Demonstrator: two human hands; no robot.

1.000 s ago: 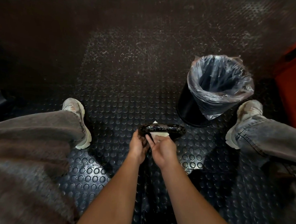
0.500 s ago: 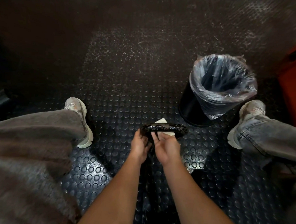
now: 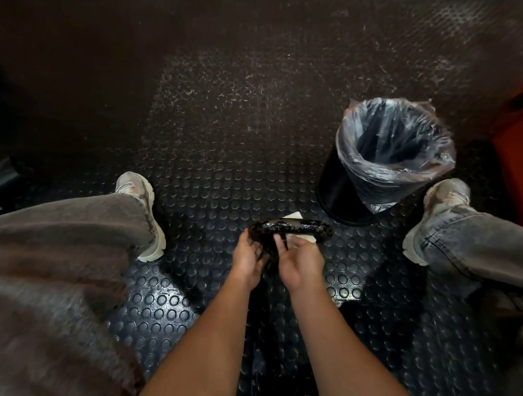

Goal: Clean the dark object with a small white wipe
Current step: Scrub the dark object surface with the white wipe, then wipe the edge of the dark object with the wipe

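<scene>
The dark object (image 3: pixel 290 226) is held low between the knees, above the studded floor (image 3: pixel 225 171), just in front of both hands & near the lined bin (image 3: pixel 389 156). It reads as a glossy, curved, elongated piece w/ a mottled sheen; a darker part seems to hang down between the hands, though that is hard to tell. The left hand (image 3: pixel 248 256) is curled round its left end. The right hand (image 3: pixel 301 260) has fingers pressed on the small white wipe (image 3: pixel 305 238), which is pinned against the object; a corner of white shows behind it too.

Judged from the shine, the surface is probably hard & slippery, more so if damp. It is prob. light, since it is held w/ little effort. A firm hold at the left end seems best, w/ wiping done along the curve.
</scene>
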